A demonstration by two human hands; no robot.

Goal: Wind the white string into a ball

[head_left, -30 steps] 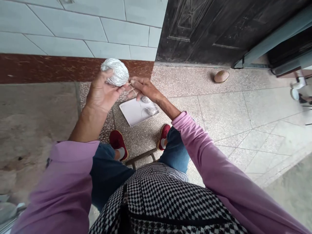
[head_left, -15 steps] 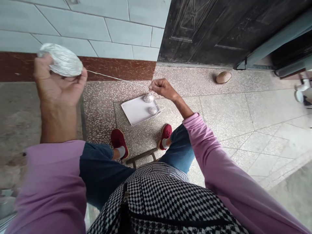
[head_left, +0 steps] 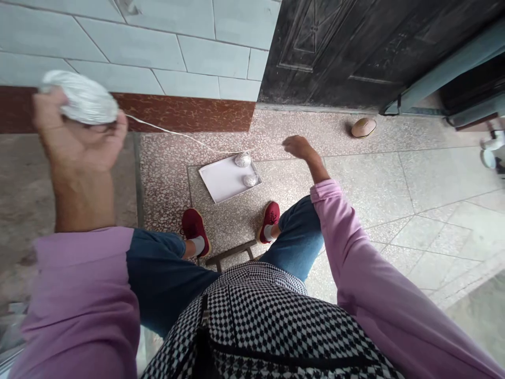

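A large wound ball of glossy white string point(head_left: 87, 100) rests in my left hand point(head_left: 81, 139), which is curled round it from below. From it a loose strand of string point(head_left: 173, 130) sags rightward over the floor to just above a tray. My right hand point(head_left: 300, 147) is up and right of that tray, its fingers drawn together. Whether the strand reaches those fingers is too blurred to make out. Two small white string balls point(head_left: 242, 160) lie at the right end of the shallow white tray point(head_left: 221, 184) on the floor.
Red shoes point(head_left: 194, 225) stand on the speckled floor below the tray, with a dark stool bar point(head_left: 232, 252) between the legs. A tiled wall point(head_left: 197, 52) and a dark door point(head_left: 335, 52) stand ahead. A tan rounded object point(head_left: 363, 127) lies by the door.
My right hand has moved right, away from the tray. My left hand has shifted slightly left with the ball, and the strand between them now sags instead of running nearly straight.
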